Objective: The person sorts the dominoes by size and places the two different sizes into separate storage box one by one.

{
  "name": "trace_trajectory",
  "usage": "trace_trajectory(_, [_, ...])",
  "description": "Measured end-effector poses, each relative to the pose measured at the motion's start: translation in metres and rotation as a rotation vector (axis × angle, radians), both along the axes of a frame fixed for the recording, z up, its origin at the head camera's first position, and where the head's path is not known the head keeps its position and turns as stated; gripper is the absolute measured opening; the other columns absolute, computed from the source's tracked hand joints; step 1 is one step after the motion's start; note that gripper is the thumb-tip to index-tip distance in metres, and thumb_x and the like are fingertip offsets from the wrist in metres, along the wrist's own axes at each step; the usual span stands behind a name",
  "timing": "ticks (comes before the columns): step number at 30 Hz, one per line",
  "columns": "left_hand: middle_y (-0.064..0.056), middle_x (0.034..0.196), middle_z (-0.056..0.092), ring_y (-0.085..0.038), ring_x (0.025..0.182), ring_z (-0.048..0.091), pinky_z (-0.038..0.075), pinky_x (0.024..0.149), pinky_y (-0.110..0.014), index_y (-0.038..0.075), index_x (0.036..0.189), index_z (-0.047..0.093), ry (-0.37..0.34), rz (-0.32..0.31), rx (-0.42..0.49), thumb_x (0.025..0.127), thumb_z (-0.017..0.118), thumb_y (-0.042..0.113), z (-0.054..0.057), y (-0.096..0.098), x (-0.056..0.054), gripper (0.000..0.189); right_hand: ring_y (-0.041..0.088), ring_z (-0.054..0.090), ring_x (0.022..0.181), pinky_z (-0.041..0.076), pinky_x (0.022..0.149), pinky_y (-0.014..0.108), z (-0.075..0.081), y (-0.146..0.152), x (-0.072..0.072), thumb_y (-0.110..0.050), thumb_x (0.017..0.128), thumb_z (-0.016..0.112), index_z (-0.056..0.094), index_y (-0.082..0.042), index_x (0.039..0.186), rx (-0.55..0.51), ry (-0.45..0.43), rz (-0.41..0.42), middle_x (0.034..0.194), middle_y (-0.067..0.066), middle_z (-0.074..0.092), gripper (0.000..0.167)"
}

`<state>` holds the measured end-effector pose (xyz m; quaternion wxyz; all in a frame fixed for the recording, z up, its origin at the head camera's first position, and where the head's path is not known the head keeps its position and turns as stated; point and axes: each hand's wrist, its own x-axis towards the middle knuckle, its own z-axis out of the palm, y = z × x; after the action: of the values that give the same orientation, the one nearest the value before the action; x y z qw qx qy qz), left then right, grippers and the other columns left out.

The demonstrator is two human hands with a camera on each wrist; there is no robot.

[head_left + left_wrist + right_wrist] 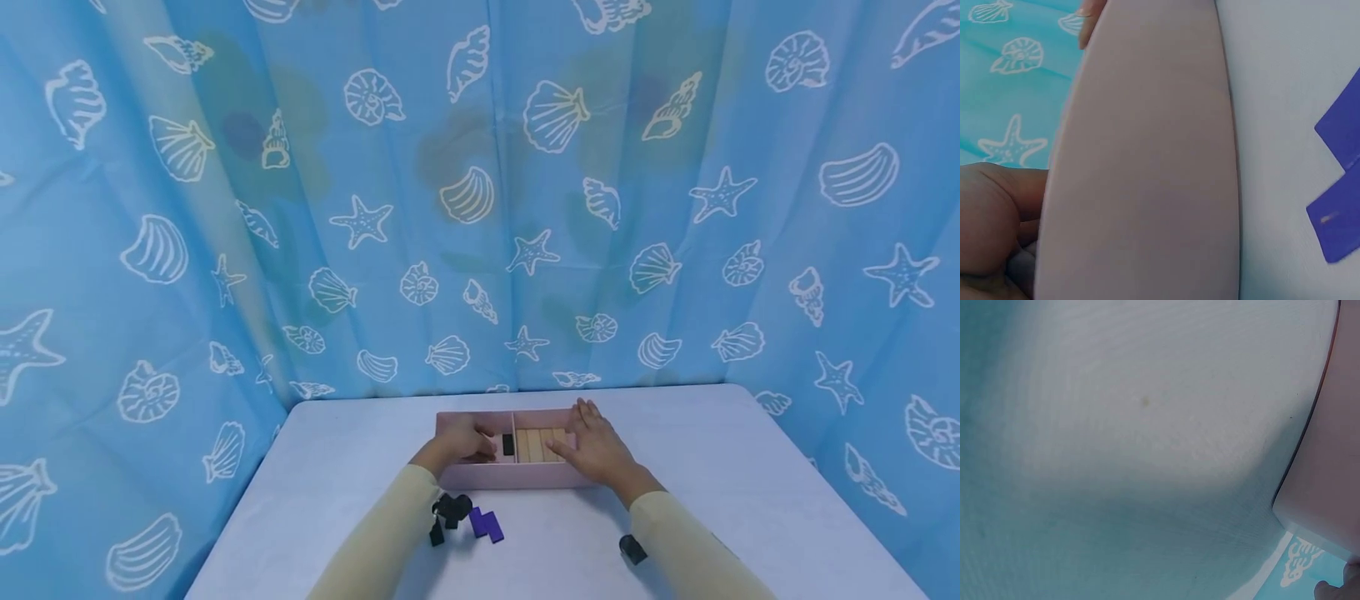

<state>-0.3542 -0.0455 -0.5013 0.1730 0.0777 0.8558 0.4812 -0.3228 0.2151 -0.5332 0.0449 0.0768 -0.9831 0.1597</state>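
A pink box with two compartments stands on the table. My left hand reaches into its left compartment, fingers bent downward; whether they hold anything is hidden. Beside those fingers, near the divider, is a small black block. Pale wooden strips lie side by side in the right compartment. With fingers extended, my right hand rests at the box's right end, its thumb over the strips. The left wrist view shows mostly the box's outer wall, with part of the left hand behind it.
In front of the box lie two purple pieces and a cluster of black pieces beside my left sleeve. Another black piece is near the right sleeve. A blue shell-patterned curtain hangs behind the white table.
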Motion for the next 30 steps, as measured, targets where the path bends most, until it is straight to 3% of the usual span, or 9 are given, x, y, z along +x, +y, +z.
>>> trace_trajectory(7, [-0.008, 0.089, 0.065, -0.020, 0.077, 0.069, 0.058, 0.073, -0.035, -0.004, 0.118, 0.062, 0.005, -0.006, 0.044, 0.089, 0.068, 0.001, 0.001, -0.013, 0.003, 0.031, 0.039, 0.004, 0.146, 0.012, 0.114, 0.055, 0.002, 0.001, 0.000, -0.066, 0.093, 0.043, 0.019, 0.009, 0.150, 0.002, 0.002, 0.007, 0.158, 0.024, 0.012, 0.097])
trace_trajectory(17, [-0.010, 0.091, 0.065, -0.021, 0.081, 0.069, 0.057, 0.077, -0.038, -0.005, 0.123, 0.061, 0.040, -0.028, 0.073, 0.088, 0.067, 0.001, 0.017, -0.030, 0.009, 0.036, 0.040, 0.004, 0.146, 0.013, 0.114, 0.057, 0.004, 0.001, -0.001, -0.066, 0.092, 0.044, 0.020, 0.008, 0.150, -0.014, 0.003, 0.001, 0.158, 0.024, 0.012, 0.097])
trace_trajectory(30, [-0.009, 0.089, 0.063, -0.019, 0.080, 0.068, 0.058, 0.073, -0.032, -0.007, 0.123, 0.060, 0.114, 0.024, 0.038, 0.087, 0.067, -0.002, 0.031, -0.053, 0.022, 0.037, 0.040, 0.005, 0.145, 0.013, 0.114, 0.056, 0.001, -0.001, -0.002, -0.065, 0.093, 0.044, 0.020, 0.010, 0.149, -0.009, 0.003, 0.010, 0.158, 0.025, 0.012, 0.097])
